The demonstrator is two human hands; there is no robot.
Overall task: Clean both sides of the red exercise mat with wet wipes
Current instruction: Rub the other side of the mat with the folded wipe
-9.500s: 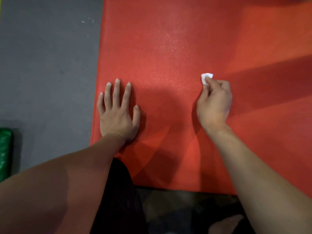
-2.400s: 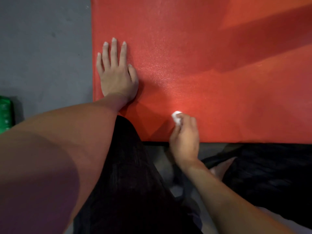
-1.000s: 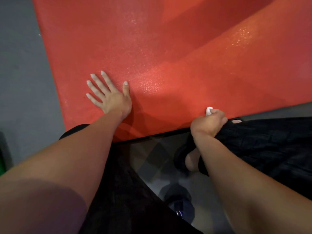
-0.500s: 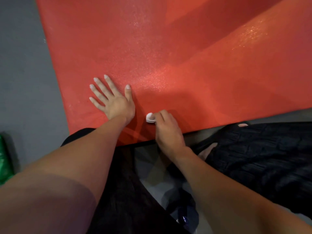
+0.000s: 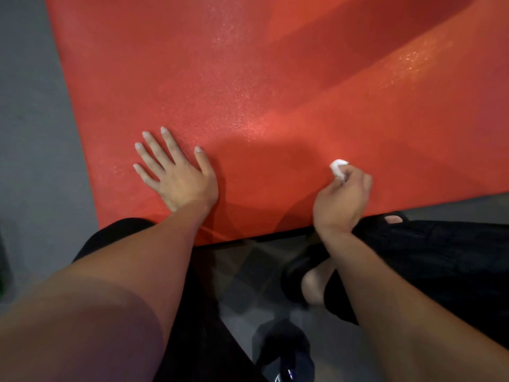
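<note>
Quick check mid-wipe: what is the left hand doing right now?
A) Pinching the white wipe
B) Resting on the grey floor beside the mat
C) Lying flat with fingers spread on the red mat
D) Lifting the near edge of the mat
C: the left hand lies palm-down with straight, spread fingers on the red mat, near its left edge, while the right hand pinches the white wipe.
</note>
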